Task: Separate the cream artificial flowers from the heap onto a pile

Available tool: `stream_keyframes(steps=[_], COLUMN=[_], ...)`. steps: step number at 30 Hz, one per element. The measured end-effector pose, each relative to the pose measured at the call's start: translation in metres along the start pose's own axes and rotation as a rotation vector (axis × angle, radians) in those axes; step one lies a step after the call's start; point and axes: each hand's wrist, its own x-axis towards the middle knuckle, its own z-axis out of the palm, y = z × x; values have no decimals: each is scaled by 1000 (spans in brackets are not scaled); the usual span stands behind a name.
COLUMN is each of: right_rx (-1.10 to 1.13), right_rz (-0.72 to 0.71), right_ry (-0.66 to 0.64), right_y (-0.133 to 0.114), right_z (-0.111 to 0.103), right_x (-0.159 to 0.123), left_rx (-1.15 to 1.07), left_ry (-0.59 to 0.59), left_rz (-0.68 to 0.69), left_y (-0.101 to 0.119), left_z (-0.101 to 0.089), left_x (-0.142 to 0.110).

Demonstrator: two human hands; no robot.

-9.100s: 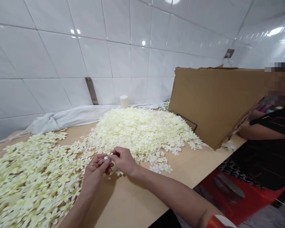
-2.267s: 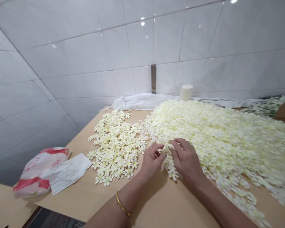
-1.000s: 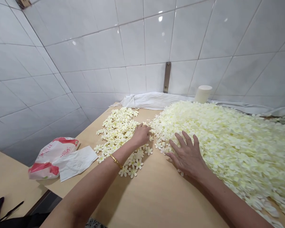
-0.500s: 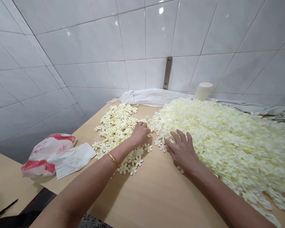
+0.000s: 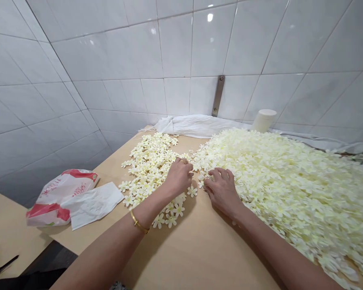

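A large heap of cream fabric flowers (image 5: 284, 177) covers the right half of the wooden table (image 5: 199, 249). A smaller flat spread of the same flowers (image 5: 151, 165) lies to its left. My left hand (image 5: 178, 177), with a gold bangle on the wrist, rests at the right edge of the small spread, fingers curled down onto the flowers. My right hand (image 5: 222, 189) sits at the near left edge of the big heap, fingers bent and pinching among the flowers. What either hand grips is hidden. A narrow gap separates the two hands.
A red and white plastic bag (image 5: 57, 197) and a white paper sheet (image 5: 93, 203) lie at the table's left edge. A white cloth (image 5: 196, 125) and a white cylinder (image 5: 263, 120) sit against the tiled wall. A second wooden surface (image 5: 6, 237) stands lower left.
My right hand has drawn left from lying flat and spread on the heap to a curled pinch beside my left hand. My left hand has stayed at the small spread's edge.
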Motion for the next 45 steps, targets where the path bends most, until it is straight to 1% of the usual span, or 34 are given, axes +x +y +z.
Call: stream_keyframes(steps=[2,5,8,10,12,14,17,19,21,24,26,28,29,30,32,34,36,38,41,45], right_rx=[20,26,-8,-29,-46,-67,-83,-53,12,107,158,213,240,259,258,201,115,28,-66,-93], right_rz=[-13,-7,-5,-18,-35,-57,-119,-172,-226,-282,-283,-271,-257,-239,-194,-164,-150,-143,-148,-162], right_ry=[4,15,11,8,31,86,194,210,145,-37,-143,-201,-206,-196,-134,-59,-26,-52,-130,-210], right_y=[-2,-7,-11,-12,-12,-12,-15,-20,-26,-30,-30,-27,-25,-22,-14,-5,3,6,4,2], right_z=[-1,-2,-1,0,0,-4,-16,-23,-28,-28,-28,-31,-32,-34,-36,-34,-27,-15,5,26], right_x=[1,4,7,9,9,6,-3,-12,-20,-29,-31,-30,-29,-26,-20,-9,5,20,41,64], left_rx=[-57,-77,-56,-36,-20,-5,20,36,51,66,73,75,73,68,54,39,-5,-64,-115,-127], left_ry=[35,34,2,-23,-29,-34,-57,-84,-114,-143,-147,-147,-144,-138,-118,-94,-64,-38,-14,21], left_rz=[24,61,3,-59,-85,-61,-2,27,45,62,68,71,73,74,79,89,96,84,51,40], left_y=[4,4,-4,-13,-21,-24,-20,-14,-10,-8,-8,-8,-7,-7,-8,-10,-14,-18,-24,-28], left_z=[-1,0,1,1,1,2,8,14,19,25,26,25,23,20,12,2,-6,-11,-14,-15], left_x=[-8,-17,-15,-7,7,21,39,45,48,51,52,52,52,51,44,33,19,4,-14,-25])
